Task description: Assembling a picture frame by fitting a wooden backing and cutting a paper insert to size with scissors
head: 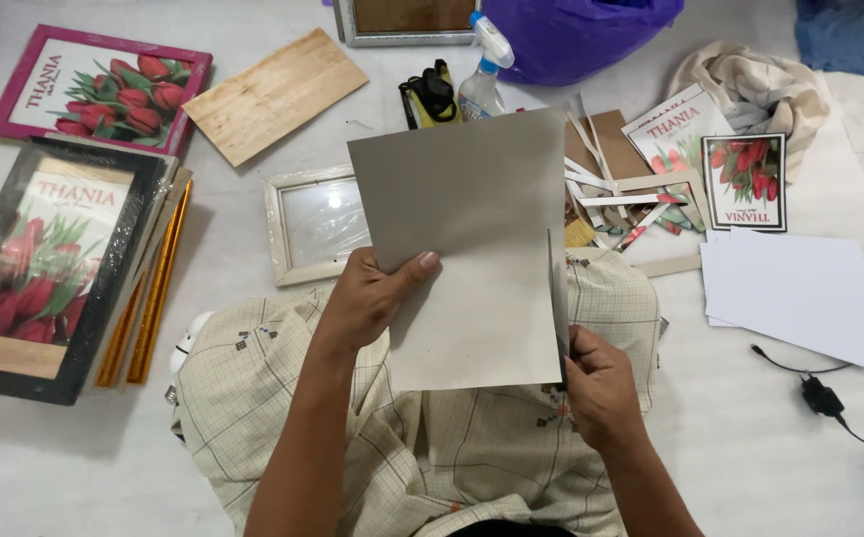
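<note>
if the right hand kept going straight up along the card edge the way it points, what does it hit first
Probably the heap of paper strips just past the grey card. The right hand points up along the card's right edge, and the strips lie beyond it on the floor. Depth is unclear, so it might pass above them.

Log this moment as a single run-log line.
left hand: grips grey card sheet | right hand: at sheet's right edge, tool unclear | nearby: empty frame
</note>
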